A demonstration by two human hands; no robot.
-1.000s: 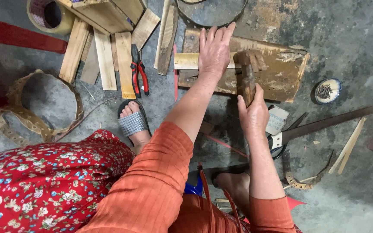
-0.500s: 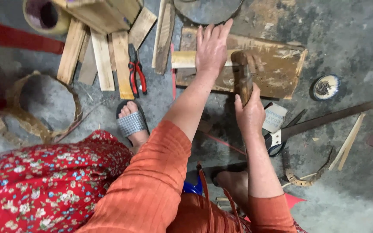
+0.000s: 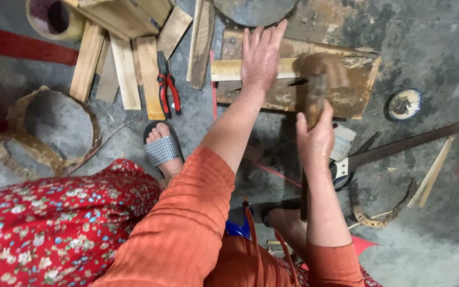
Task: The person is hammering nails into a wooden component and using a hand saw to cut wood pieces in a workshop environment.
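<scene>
Head view: my left hand (image 3: 261, 56) presses flat, unclenched, on the pale slat (image 3: 227, 69); right hand (image 3: 314, 139) clenches the mallet (image 3: 317, 87) above the board's (image 3: 354, 93) near edge.

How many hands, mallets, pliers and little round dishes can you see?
Hands: 2, the left hand flat on the pale wood strip, the right hand gripping the mallet
Mallets: 1
Pliers: 1, the red-handled pliers
Dishes: 1, the small round dish
Total: 5
</scene>
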